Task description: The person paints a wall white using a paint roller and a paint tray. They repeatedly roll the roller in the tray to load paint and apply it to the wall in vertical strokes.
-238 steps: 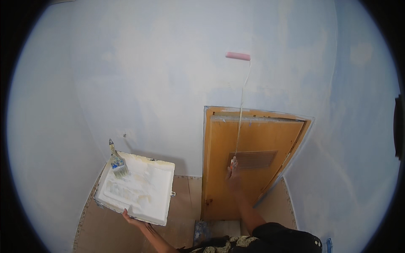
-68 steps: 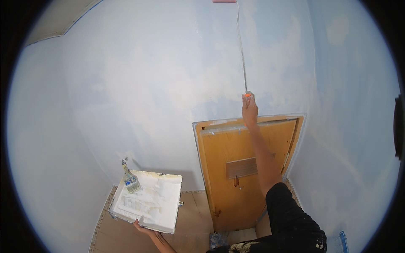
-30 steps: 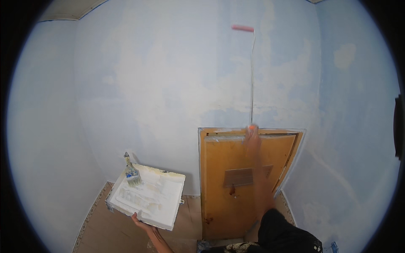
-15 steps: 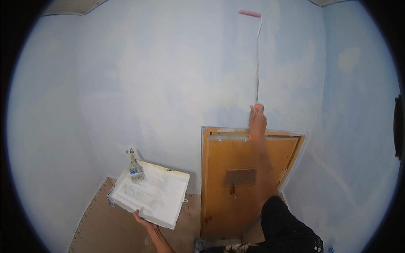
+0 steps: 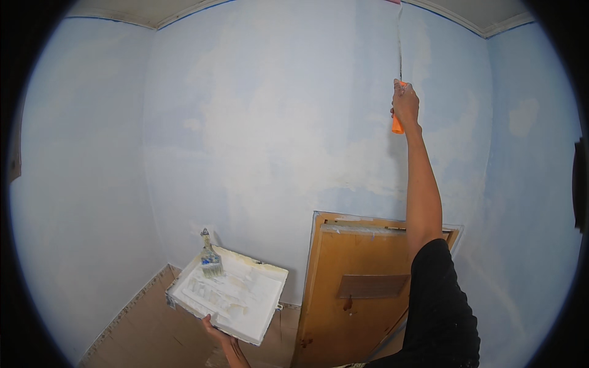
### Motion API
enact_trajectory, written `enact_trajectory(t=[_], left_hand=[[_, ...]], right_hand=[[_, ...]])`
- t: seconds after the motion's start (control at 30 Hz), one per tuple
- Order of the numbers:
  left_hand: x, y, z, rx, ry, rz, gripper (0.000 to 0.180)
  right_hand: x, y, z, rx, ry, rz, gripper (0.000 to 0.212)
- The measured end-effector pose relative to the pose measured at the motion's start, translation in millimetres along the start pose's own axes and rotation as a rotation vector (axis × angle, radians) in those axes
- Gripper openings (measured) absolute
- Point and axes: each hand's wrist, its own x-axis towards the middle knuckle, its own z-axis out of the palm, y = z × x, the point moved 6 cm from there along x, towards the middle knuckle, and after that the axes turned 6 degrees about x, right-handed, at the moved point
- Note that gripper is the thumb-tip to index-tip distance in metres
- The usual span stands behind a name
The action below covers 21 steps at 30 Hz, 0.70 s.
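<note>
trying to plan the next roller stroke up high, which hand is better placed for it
Right, most likely: the right hand is raised high, gripping the orange roller handle, while the left hand is low, holding the white tray at its near edge.

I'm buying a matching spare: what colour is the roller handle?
The roller handle is orange, best seen in the head view.

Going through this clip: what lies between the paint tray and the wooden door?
Between the paint tray and the wooden door, the head view shows no object, only a strip of pale wall and, lower down, tan tiles.
</note>
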Motion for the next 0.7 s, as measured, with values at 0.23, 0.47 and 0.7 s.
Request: enact_trajectory(t=[0.23, 0.47, 0.7], left_hand=[[-5, -9, 19, 0.02, 0.07, 0.021, 0.074], [-1, -8, 18, 0.012, 0.051, -0.008, 0.073], [11, -6, 15, 0.052, 0.058, 0.008, 0.072]], right_hand=[[-16, 26, 15, -0.009, -0.031, -0.013, 0.039], [0, 16, 28, -0.13, -0.05, 0.008, 0.038], [-106, 83, 35, -0.244, -0.027, -0.047, 0.03]])
